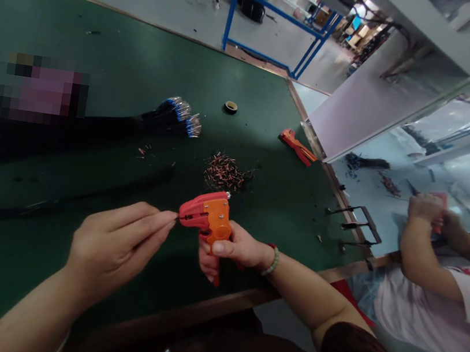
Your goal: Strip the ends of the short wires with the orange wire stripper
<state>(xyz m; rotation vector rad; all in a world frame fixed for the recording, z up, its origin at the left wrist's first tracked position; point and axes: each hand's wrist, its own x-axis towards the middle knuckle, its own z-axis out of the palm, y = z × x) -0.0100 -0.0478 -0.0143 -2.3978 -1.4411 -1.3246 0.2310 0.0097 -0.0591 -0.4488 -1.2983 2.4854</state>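
My right hand (228,251) is wrapped round the handles of a red and orange wire stripper (207,214), whose jaws face left. At those jaws, my left hand (125,242) pinches a thin dark wire (177,216) between thumb and fingers. Most of the wire is hidden by the fingers, and how far it reaches into the jaws cannot be made out. Just beyond the tool lies a pile of short copper-coloured wire scraps (226,173). A long dark cable (83,195) stretches across the table to the left.
A bundle of black cables (111,123) with blue and silver ends lies at the left. A tape roll (230,107) and a second wire stripper (298,147) rest on the green table (145,64). A metal bracket (359,225) is at the right edge; beyond it a co-worker's hands (427,209) hold a red tool.
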